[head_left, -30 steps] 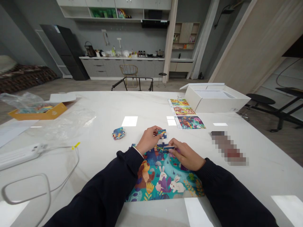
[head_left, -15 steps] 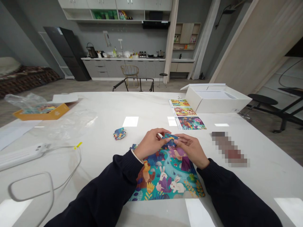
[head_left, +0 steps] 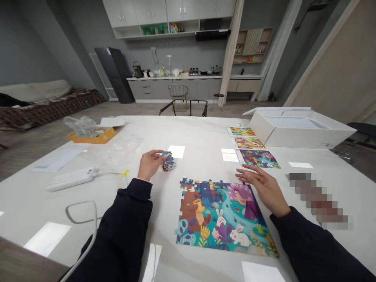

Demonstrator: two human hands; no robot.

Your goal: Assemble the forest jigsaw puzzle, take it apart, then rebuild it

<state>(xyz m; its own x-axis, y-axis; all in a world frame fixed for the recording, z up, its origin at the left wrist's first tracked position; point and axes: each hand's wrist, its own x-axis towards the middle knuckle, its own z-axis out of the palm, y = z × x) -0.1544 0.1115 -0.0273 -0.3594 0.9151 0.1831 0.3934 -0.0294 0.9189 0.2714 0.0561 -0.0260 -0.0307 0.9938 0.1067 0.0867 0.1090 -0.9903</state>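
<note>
A partly assembled jigsaw puzzle (head_left: pixel 213 231) with rabbits, a bear and a peacock lies flat on the white table, its upper edge uneven with tabs. Left of its upper corner is a small stack of loose puzzle pieces (head_left: pixel 168 166). My left hand (head_left: pixel 150 165) is at this stack, thumb and fingers pinched on a blue puzzle piece (head_left: pixel 166 154) at its top; whether that piece is clear of the stack I cannot tell. Over the puzzle's upper right corner hovers my right hand (head_left: pixel 266 188), fingers stretched out and holding nothing.
Printed picture sheets (head_left: pixel 249 142) lie behind the puzzle, beside a white box (head_left: pixel 296 133). An orange tray (head_left: pixel 93 138) of pieces stands at the far left, near clear plastic wrap (head_left: pixel 119 154). A white power strip (head_left: pixel 72 178) with its cable lies left. A blurred object (head_left: pixel 320 199) is at right.
Both hands were together on a puzzle piece above the puzzle's top edge. My left hand has moved left to the stack, while my right hand has let go and opened. The view has shifted left.
</note>
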